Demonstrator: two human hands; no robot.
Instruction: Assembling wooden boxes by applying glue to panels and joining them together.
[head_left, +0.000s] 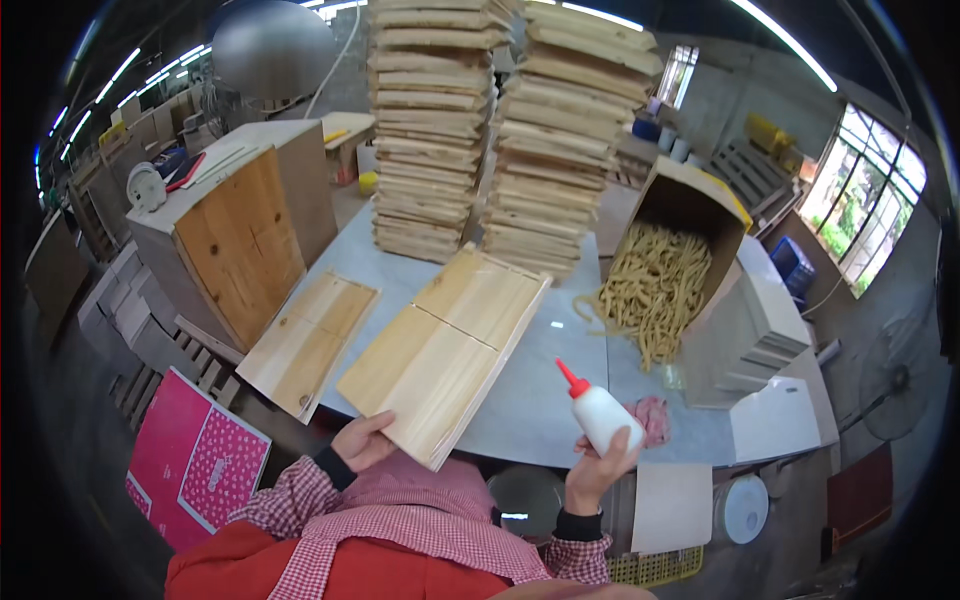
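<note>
My left hand (pixel 364 442) grips the near left corner of a pale wooden panel (pixel 450 345), thumb on top and fingers underneath. A dark groove crosses the panel, which lies at a slant with its far end by the stacks. In my right hand (pixel 600 474) is a white squeeze bottle (pixel 608 418) with a red pointed nozzle, tilted up and to the left, apart from the panel. To the left of the panel lies a second wooden panel (pixel 310 345), its near end over the table edge. Behind the bottle a crumpled pink cloth (pixel 652 420) rests on the table.
Two tall stacks of wooden panels (pixel 430 130) stand at the back of the grey-blue table (pixel 560 350). On the right, an open box (pixel 690 190) spills tan strips (pixel 655 285) beside stacked boards (pixel 745 330). A wooden cabinet (pixel 240 240) borders the left side.
</note>
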